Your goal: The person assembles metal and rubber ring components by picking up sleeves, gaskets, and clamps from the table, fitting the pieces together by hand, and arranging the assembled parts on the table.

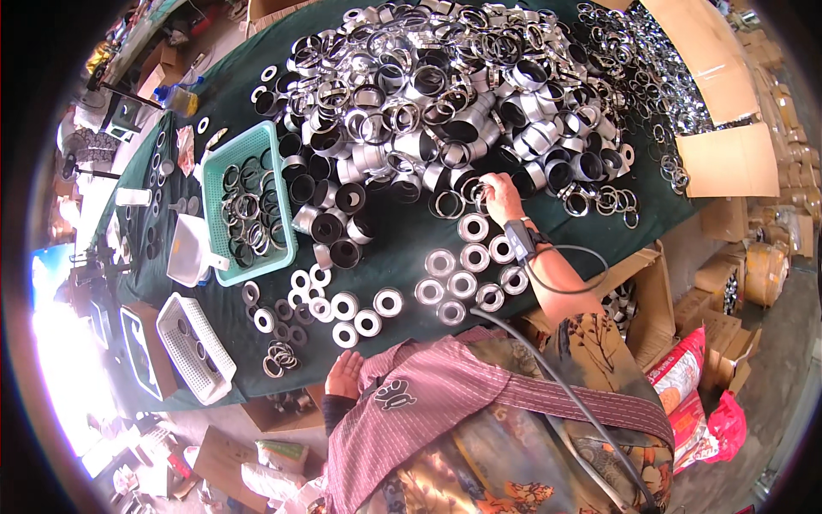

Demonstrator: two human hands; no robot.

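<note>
A big heap of silver metal sleeves (462,128) and thin shiny rings covers the far middle of the green-clothed table. At its near edge my right hand (503,199) is closed, fingertips pinched on a thin metal ring (476,190); another ring (448,204) lies just left of it. Below that hand stand several round parts with white centres (462,284), set in loose rows. My left hand (345,374) rests by the table's near edge, fingers stretched out and holding nothing. White-faced round parts (344,306) stand just beyond it.
A green basket (287,206) of rings stands left of the heap. White baskets (195,347) sit at the table's left end. Cardboard (728,163) borders the right side, beside many small rings (668,94). A dark cable (548,364) crosses my lap.
</note>
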